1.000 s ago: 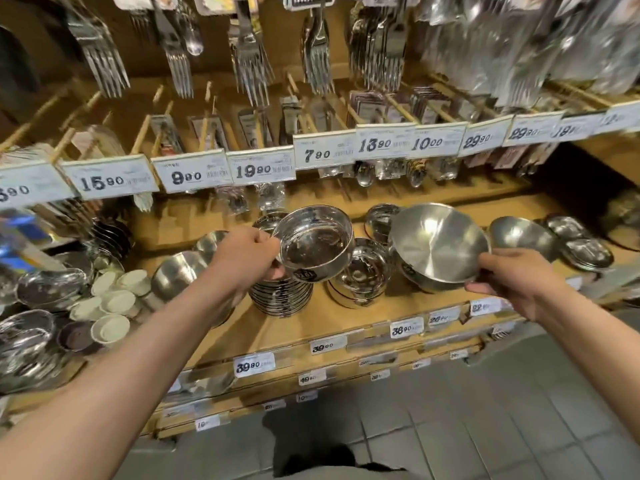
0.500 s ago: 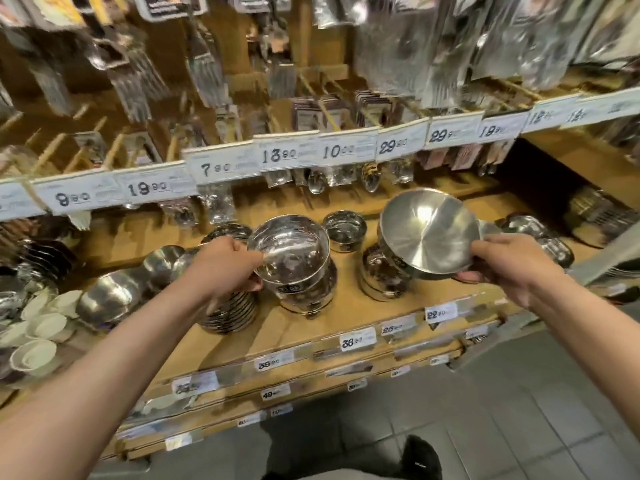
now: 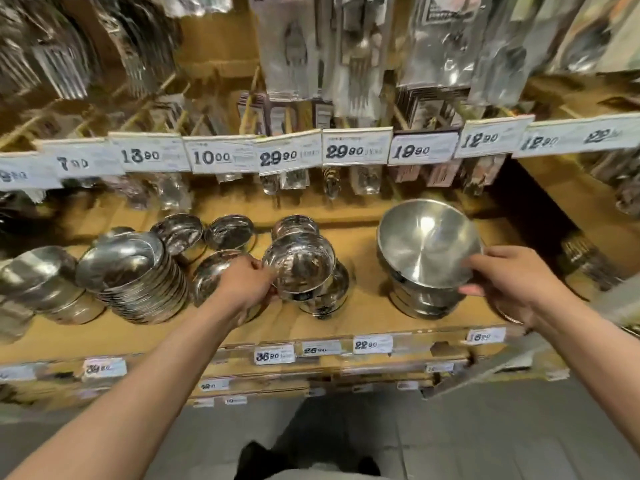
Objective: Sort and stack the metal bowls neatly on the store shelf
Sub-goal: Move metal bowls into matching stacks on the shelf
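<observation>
- Head view, wooden store shelf (image 3: 363, 310): crowded with metal bowls, none visibly holding anything but reflections.
- Far left, a leaning stack of shallow bowls (image 3: 135, 278), nested many deep; further left, another blurred bowl pile (image 3: 41, 282).
- Behind, toward the back of the shelf, several small shiny bowls (image 3: 204, 233) side by side.
- Left hand (image 3: 242, 285): grip closed on the rim of a small steel bowl (image 3: 299, 266), fingers curled at its left edge, bowl tilted with its mouth toward the camera.
- Directly under that bowl, touching or nearly touching, a short stack of similar bowls (image 3: 329, 296) on the shelf.
- Right hand (image 3: 509, 282): grip pinching the right rim of a large steel bowl (image 3: 427, 244), thumb on the inside, fingers beneath; bowl tilted, mouth facing the camera.
- Below it, a stack of large bowls (image 3: 422, 303); lower edge of the held bowl at the stack's top, contact not clear.
- Price tags (image 3: 355, 150) along the upper rail, readable: 7, 13.90, 10.00, 29.90, 29.90, 19.90, 12.90.
- Shelf-edge tags (image 3: 372, 344): 36.90, 22.90; others blurred.
- Above, packaged cutlery (image 3: 294, 50) on hooks, blurred.
- Bottom of frame, grey tiled floor (image 3: 485, 438).
</observation>
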A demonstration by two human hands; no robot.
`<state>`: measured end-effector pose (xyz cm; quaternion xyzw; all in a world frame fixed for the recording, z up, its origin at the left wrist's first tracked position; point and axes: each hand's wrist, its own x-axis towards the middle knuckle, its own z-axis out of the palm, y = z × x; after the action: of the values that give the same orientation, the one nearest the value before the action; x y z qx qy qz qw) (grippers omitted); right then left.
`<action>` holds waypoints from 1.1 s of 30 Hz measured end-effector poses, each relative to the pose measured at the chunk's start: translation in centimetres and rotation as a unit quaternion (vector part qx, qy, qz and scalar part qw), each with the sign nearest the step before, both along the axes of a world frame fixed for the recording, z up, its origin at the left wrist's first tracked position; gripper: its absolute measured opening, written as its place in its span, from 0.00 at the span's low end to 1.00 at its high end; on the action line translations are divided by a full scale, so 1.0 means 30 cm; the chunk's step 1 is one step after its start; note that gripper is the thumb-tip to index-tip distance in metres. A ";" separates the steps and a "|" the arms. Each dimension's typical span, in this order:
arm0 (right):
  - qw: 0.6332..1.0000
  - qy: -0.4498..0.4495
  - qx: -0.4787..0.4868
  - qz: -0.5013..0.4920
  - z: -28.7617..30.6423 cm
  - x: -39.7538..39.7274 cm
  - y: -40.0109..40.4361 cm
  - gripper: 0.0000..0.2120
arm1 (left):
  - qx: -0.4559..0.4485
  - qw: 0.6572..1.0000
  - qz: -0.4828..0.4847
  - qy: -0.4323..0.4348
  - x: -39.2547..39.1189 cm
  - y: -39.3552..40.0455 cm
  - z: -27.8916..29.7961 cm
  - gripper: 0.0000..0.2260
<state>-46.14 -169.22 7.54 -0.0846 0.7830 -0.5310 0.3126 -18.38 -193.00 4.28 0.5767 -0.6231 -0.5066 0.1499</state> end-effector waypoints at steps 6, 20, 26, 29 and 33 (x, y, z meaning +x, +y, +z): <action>1.000 -0.014 0.024 0.011 -0.053 -0.087 0.004 0.07 | -0.006 1.000 0.015 -0.026 -0.088 0.018 -0.062 0.04; 0.995 -0.097 -0.020 -0.004 -0.117 -0.141 -0.028 0.05 | -0.002 0.997 -0.021 -0.074 -0.146 -0.008 -0.191 0.03; 0.993 -0.112 -0.044 -0.021 -0.116 -0.161 -0.007 0.04 | 0.004 0.994 -0.030 -0.101 -0.149 0.008 -0.168 0.10; 0.994 -0.102 -0.036 -0.026 -0.101 -0.186 0.015 0.03 | -0.109 0.973 -0.071 -0.189 -0.152 0.032 -0.106 0.10; 0.997 -0.075 -0.007 -0.004 -0.078 -0.242 0.045 0.04 | -0.300 0.927 -0.125 -0.188 -0.241 0.091 0.034 0.13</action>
<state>-53.39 -167.86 5.20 -0.0435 0.7541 -0.5427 0.3673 -25.63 -190.27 5.30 0.5066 -0.8299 -0.1930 0.1314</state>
